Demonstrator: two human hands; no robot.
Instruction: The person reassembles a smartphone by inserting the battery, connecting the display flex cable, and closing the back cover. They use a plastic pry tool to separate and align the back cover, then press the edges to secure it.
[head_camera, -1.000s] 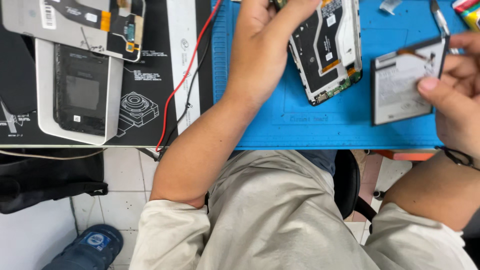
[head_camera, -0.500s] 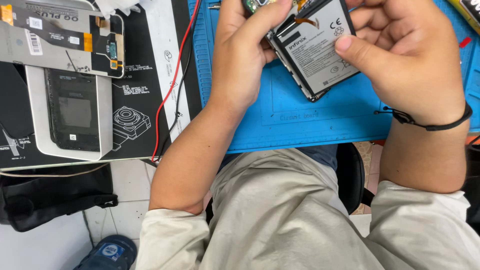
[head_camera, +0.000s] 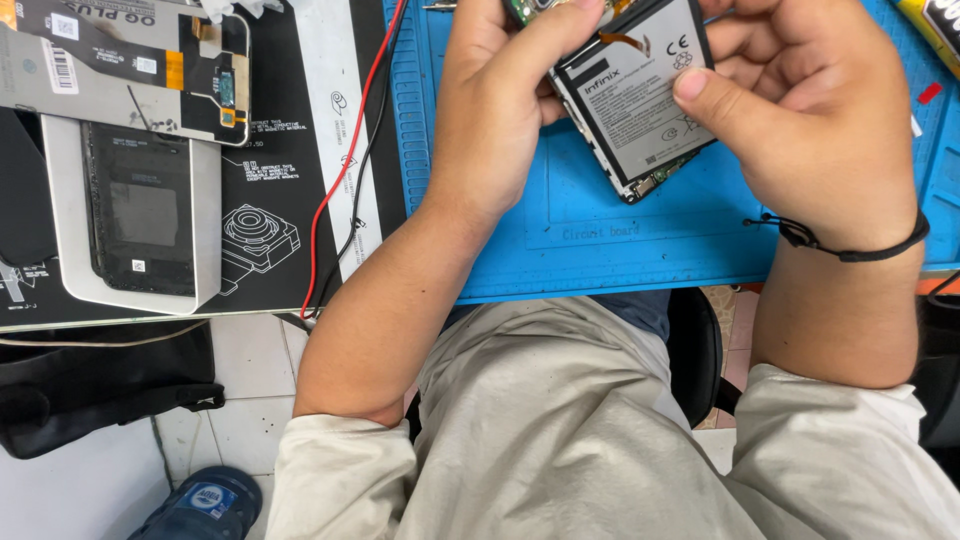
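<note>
Together, at the frame's top, left hand (head_camera: 500, 110) gripped the opened phone (head_camera: 640, 180); right hand (head_camera: 810, 120) thumbed its battery (head_camera: 640, 95) down; even, gentle pressure seemed wisest.

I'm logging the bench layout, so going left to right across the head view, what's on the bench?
White phone frame → red wire → black wire → left hand → battery, in the opened phone held over the blue mat → right hand → black wrist cord.
</note>
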